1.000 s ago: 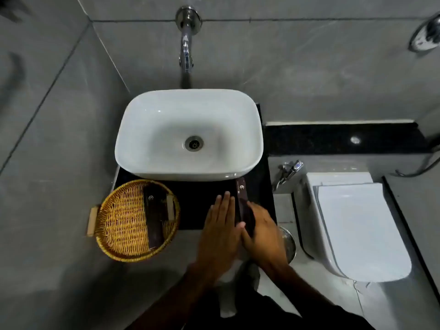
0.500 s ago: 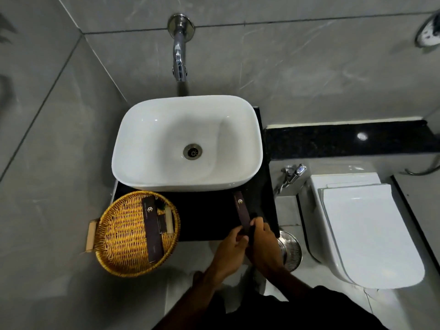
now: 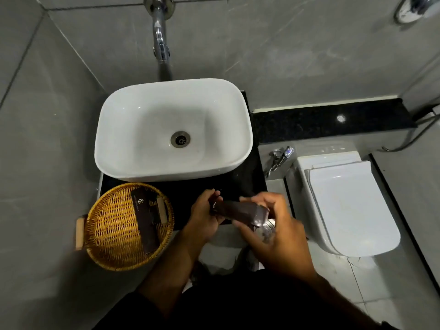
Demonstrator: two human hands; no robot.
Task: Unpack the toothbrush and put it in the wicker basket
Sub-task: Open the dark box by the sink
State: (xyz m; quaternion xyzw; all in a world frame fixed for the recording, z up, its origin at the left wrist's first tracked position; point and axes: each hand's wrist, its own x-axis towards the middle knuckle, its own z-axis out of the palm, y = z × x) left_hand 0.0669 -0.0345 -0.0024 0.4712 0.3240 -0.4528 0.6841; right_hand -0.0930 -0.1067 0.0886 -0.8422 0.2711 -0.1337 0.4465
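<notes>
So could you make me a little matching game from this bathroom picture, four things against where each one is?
Things:
1. dark brown packet
2. wicker basket
3. tap
4. toilet

Places:
A. on the wall above the white basin
B. at the far right
C. held between both hands
D. left of the hands, on the black counter's corner

Pairs: 1-C, 2-D, 3-A, 4-B

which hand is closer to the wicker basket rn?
Left. The left hand holds the box just right of the basket; the right hand is farther right, at the box's other end.
</notes>
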